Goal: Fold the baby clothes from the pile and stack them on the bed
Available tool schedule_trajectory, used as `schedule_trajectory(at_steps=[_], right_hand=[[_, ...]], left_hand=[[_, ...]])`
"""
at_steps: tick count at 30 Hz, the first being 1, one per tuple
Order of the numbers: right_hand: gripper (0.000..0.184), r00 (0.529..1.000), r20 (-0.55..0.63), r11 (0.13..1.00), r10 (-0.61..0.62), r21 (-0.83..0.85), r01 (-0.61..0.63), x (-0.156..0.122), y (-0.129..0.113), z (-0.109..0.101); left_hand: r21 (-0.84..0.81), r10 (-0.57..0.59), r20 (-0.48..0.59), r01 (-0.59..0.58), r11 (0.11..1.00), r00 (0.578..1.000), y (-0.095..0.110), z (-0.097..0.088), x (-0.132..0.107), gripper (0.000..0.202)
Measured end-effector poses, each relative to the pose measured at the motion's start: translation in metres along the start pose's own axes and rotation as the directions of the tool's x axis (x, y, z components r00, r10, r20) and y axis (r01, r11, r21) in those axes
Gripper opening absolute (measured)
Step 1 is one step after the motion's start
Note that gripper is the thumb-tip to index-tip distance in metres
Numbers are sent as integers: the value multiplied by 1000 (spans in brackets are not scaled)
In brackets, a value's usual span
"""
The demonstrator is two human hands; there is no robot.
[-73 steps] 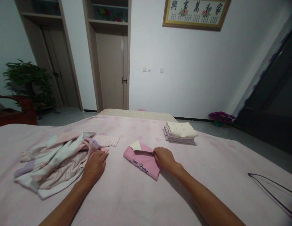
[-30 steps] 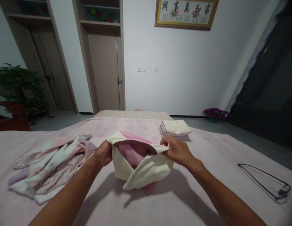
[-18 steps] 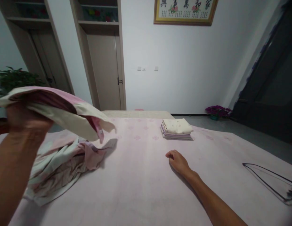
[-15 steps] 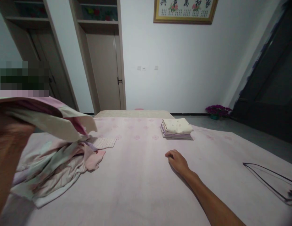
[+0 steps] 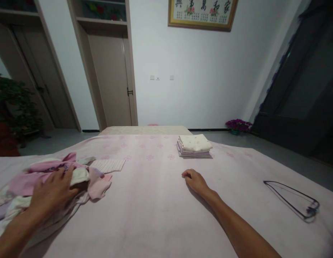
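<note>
My left hand (image 5: 55,188) lies over a heap of crumpled clothes at the left, its fingers spread on the fabric. Under and around it are a pink garment (image 5: 29,179), a cream piece of cloth (image 5: 80,175) and a pale pink piece (image 5: 98,186). A striped cloth edge (image 5: 109,165) pokes out behind the heap. My right hand (image 5: 196,181) rests on the pink flowered bedsheet (image 5: 150,208), fingers loosely curled with nothing visible in them. Beyond that hand sits a neat stack of folded clothes (image 5: 195,145), cream on top and lilac below.
At the right of the sheet lies a thin black wire loop (image 5: 290,199) with a dark cluster at one end. A beige surface (image 5: 145,130) adjoins the far edge. Purple flowers (image 5: 237,125) stand on the floor, and a leafy plant (image 5: 13,104) is at the far left.
My left hand has come down onto the heap; the pink and cream garment raised at the left now lies there. My right hand stays on the sheet. The view has shifted slightly.
</note>
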State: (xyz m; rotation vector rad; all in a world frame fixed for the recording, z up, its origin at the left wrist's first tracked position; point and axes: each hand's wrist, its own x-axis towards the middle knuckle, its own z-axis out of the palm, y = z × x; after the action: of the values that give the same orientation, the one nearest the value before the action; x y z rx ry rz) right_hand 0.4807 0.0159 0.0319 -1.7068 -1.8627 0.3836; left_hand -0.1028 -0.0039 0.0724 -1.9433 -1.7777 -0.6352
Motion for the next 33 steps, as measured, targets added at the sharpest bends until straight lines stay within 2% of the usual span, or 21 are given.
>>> schedule_trajectory(at_steps=[2, 4, 6, 7, 9, 11, 14, 23, 28, 31, 33], right_hand=[[27, 999, -40, 1000, 8, -8, -8, 10, 0, -7], [31, 992, -127, 997, -9, -81, -1, 24, -2, -16], [37, 975, -218, 981, -50, -196, 6, 41, -6, -25], [39, 966, -251, 967, -68, -257, 1, 51, -9, -29], [40, 953, -292, 932, -83, -360, -29, 68, -13, -36], [40, 949, -307, 904, -74, -422, -66, 84, -16, -41], [40, 951, -304, 877, -53, -469, -102, 102, -16, -45], [26, 966, -258, 821, -6, -553, -143, 132, -14, -48], [29, 956, -292, 813, 19, -552, -185, 135, -26, -68], [35, 924, -382, 866, 27, -452, -212, 132, -50, -89], [37, 901, -432, 946, 43, -272, -175, 128, -72, -102]], left_hand=[[102, 23, -45, -19, 995, 999, 27, -1, -1, 66], [65, 145, -51, -142, 988, 988, 64, 0, -5, 64], [-31, 299, 23, -298, 954, 954, 101, 9, -15, 56], [-75, 334, 75, -328, 942, 940, 116, 17, -21, 52], [-149, 326, 170, -303, 941, 930, 134, 34, -33, 46], [-165, 249, 237, -214, 963, 939, 140, 50, -40, 46], [-135, 167, 268, -135, 982, 949, 135, 63, -42, 47], [-133, 162, 264, -130, 983, 951, 132, 60, -36, 47], [-170, 148, 232, -110, 979, 961, 132, 60, -35, 44], [-176, 134, 236, -93, 980, 962, 133, 59, -35, 44], [-184, 132, 239, -88, 979, 962, 134, 58, -35, 44]])
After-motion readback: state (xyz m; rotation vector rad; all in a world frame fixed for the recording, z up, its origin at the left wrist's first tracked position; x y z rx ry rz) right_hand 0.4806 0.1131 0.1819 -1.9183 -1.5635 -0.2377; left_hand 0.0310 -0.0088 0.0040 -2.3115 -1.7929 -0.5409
